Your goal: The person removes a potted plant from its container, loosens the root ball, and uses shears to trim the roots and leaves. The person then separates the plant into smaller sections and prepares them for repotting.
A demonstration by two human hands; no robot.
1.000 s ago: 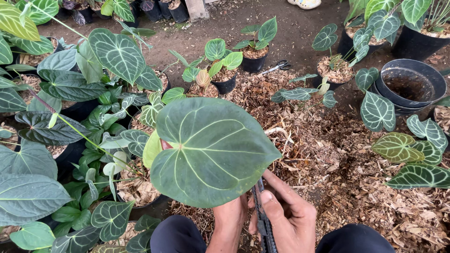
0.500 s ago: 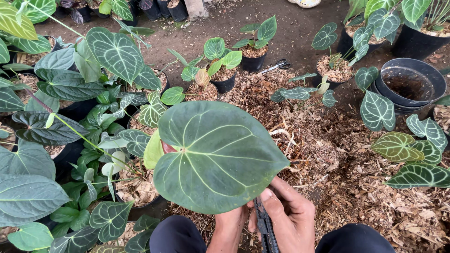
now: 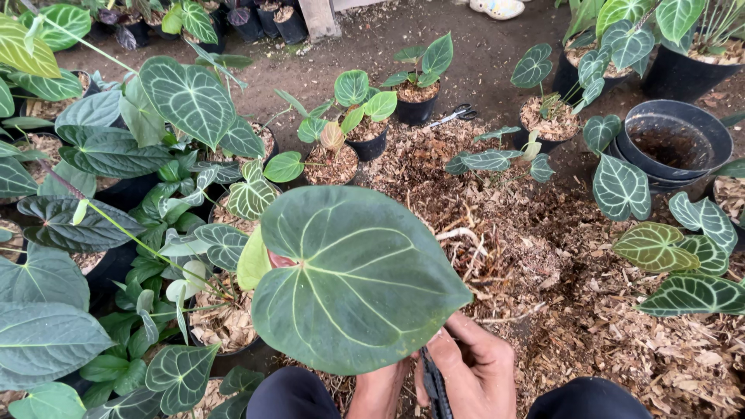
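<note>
A large heart-shaped dark green leaf with pale veins fills the middle of the view, and everything else is placed from it. Just below its lower edge the left hand rises under the leaf; its fingers are hidden by the blade, so I cannot tell whether it is closed or what it grips. Just right of that hand, below the leaf's lower right edge, the right hand is curled around a dark slim tool, whose form is not clear. A small yellow-green young leaf touches the big leaf's left edge. Beyond the leaf's right side lies a bed of brown wood chips and bark. Far up and right of the leaf stands a stack of empty black plastic pots. Above the leaf, well apart, a pair of scissors lies on the ground near a small black pot with green seedlings.
</note>
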